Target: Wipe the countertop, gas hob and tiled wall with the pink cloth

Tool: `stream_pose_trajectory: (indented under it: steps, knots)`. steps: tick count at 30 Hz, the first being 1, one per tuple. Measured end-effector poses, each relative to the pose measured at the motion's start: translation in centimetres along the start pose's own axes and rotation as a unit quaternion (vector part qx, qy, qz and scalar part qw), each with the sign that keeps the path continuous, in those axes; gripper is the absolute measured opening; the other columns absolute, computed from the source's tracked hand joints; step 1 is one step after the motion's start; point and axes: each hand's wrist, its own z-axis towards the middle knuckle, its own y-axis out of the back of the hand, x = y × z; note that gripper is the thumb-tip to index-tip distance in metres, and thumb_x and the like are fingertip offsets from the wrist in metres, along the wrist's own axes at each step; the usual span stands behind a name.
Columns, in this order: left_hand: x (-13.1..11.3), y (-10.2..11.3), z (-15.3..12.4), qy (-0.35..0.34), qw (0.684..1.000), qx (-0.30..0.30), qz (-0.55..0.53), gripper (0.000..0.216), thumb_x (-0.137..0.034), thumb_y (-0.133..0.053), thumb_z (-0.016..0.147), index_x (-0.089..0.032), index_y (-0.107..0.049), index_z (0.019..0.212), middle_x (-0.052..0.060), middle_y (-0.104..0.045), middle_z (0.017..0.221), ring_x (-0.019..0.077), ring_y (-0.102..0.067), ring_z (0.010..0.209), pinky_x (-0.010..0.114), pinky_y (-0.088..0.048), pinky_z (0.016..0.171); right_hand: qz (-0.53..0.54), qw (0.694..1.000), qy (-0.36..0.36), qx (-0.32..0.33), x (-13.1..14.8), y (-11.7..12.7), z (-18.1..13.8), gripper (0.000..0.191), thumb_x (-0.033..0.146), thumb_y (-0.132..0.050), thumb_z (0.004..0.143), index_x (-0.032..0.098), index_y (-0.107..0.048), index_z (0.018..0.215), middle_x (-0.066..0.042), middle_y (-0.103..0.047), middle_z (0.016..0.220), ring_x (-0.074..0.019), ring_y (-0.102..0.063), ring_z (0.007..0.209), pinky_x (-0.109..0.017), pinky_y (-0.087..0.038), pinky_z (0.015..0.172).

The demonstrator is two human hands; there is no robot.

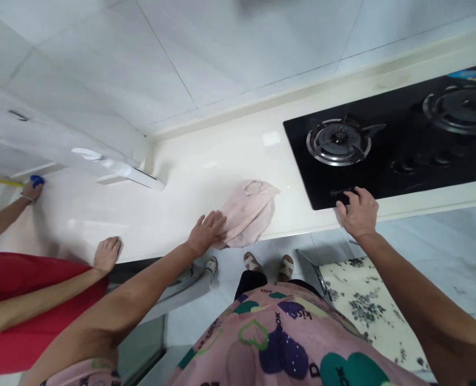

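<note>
White countertop (190,182), crumpled pale pink cloth (248,213), left hand (206,233) pressing it

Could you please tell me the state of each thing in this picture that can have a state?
Pink cloth: crumpled, lying on the white countertop.
Left hand: open, flat on the cloth.
Gas hob: black, burners bare, no flame seen.
Right hand: open, on the hob's front edge.
Co-worker's raised hand: holding a blue object.
Co-worker's other hand: open, resting on the counter edge.
</note>
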Motion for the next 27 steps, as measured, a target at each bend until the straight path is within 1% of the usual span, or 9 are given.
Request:
stream_pose_trajectory:
  steps: [3, 5, 7, 10, 13, 19, 21, 24, 27]
  knots:
    - [-0.2, 0.3, 1.2, -0.052, 0.998, -0.025, 0.018, 0.083, -0.028, -0.073, 0.089, -0.027, -0.039, 0.165, 0.015, -0.037, 0.173, 0.0343, -0.029, 0.162, 0.054, -0.027, 0.131, 0.0, 1.0, 0.009, -0.004, 0.3, -0.2, -0.2, 0.047, 0.038, -0.052, 0.097, 0.012, -0.06, 0.135, -0.023, -0.056, 0.146, -0.0417, -0.041, 0.145, -0.062, -0.035, 0.114]
    - [-0.9, 0.6, 2.4, -0.108, 0.994, -0.005, 0.021, 0.085, -0.025, -0.073, 0.089, -0.031, -0.037, 0.166, 0.014, -0.037, 0.172, 0.0338, -0.031, 0.162, 0.054, -0.027, 0.13, -0.003, 1.0, 0.008, -0.009, 0.8, -0.2, -0.1, 0.046, 0.039, -0.05, 0.098, 0.011, -0.06, 0.134, -0.023, -0.057, 0.146, -0.0413, -0.042, 0.145, -0.061, -0.034, 0.114]
    - [-1.5, 0.8, 3.5, -0.141, 0.99, 0.025, 0.016, 0.089, -0.023, -0.076, 0.087, -0.031, -0.036, 0.166, 0.016, -0.039, 0.171, 0.0343, -0.033, 0.161, 0.051, -0.031, 0.129, -0.002, 1.0, 0.004, -0.014, 1.1, -0.2, -0.1, 0.046, 0.04, -0.049, 0.099, 0.011, -0.061, 0.133, -0.022, -0.058, 0.146, -0.041, -0.043, 0.145, -0.061, -0.034, 0.114]
    - [-2.1, 0.9, 4.5, -0.151, 0.988, 0.039, -0.007, 0.097, -0.022, -0.081, 0.083, -0.027, -0.034, 0.167, 0.02, -0.04, 0.168, 0.0365, -0.034, 0.159, 0.048, -0.037, 0.126, 0.005, 1.0, 0.004, -0.02, 1.1, 0.0, -0.1, 0.046, 0.042, -0.049, 0.1, 0.011, -0.063, 0.131, -0.021, -0.061, 0.144, -0.0405, -0.045, 0.144, -0.06, -0.033, 0.114]
    - [-2.1, 0.5, 4.8, -0.16, 0.986, 0.042, -0.024, 0.1, -0.021, -0.083, 0.081, -0.027, -0.032, 0.168, 0.02, -0.039, 0.167, 0.0385, -0.032, 0.159, 0.051, -0.037, 0.126, 0.013, 1.0, 0.001, -0.025, 1.0, 0.0, -0.1, 0.046, 0.043, -0.05, 0.1, 0.012, -0.064, 0.13, -0.021, -0.062, 0.143, -0.0399, -0.046, 0.144, -0.058, -0.033, 0.114]
    - [-1.3, -1.9, 4.8, -0.125, 0.99, 0.059, -0.038, 0.095, -0.008, -0.081, 0.077, -0.028, -0.043, 0.163, 0.021, -0.031, 0.171, 0.0398, -0.027, 0.161, 0.055, -0.035, 0.126, 0.023, 0.999, -0.007, -0.021, 1.1, 0.2, 0.0, 0.045, 0.044, -0.05, 0.1, 0.013, -0.066, 0.129, -0.019, -0.063, 0.144, -0.0389, -0.046, 0.144, -0.056, -0.032, 0.114]
    - [-1.3, -2.5, 4.8, -0.109, 0.991, 0.056, -0.043, 0.091, -0.008, -0.078, 0.079, -0.031, -0.046, 0.161, 0.019, -0.03, 0.172, 0.0396, -0.027, 0.16, 0.055, -0.035, 0.126, 0.023, 0.999, -0.011, -0.021, 1.2, 0.3, 0.0, 0.045, 0.044, -0.05, 0.1, 0.013, -0.065, 0.129, -0.019, -0.063, 0.144, -0.0387, -0.045, 0.145, -0.056, -0.032, 0.114]
    - [-1.7, -2.7, 4.8, -0.086, 0.994, 0.047, -0.045, 0.085, -0.013, -0.076, 0.083, -0.034, -0.048, 0.16, 0.017, -0.03, 0.173, 0.0413, -0.028, 0.16, 0.057, -0.036, 0.124, 0.023, 1.0, -0.011, -0.016, 1.4, 0.5, 0.0, 0.045, 0.043, -0.05, 0.1, 0.014, -0.065, 0.13, -0.019, -0.062, 0.145, -0.0384, -0.045, 0.145, -0.056, -0.031, 0.114]
    - [-2.6, -2.1, 4.8, -0.067, 0.995, 0.05, -0.053, 0.088, -0.015, -0.078, 0.08, -0.037, -0.048, 0.16, 0.016, -0.032, 0.171, 0.0407, -0.03, 0.159, 0.057, -0.036, 0.124, 0.023, 1.0, -0.016, -0.007, 1.6, 0.6, 0.1, 0.044, 0.042, -0.051, 0.099, 0.014, -0.064, 0.131, -0.019, -0.062, 0.145, -0.039, -0.045, 0.144, -0.057, -0.031, 0.114]
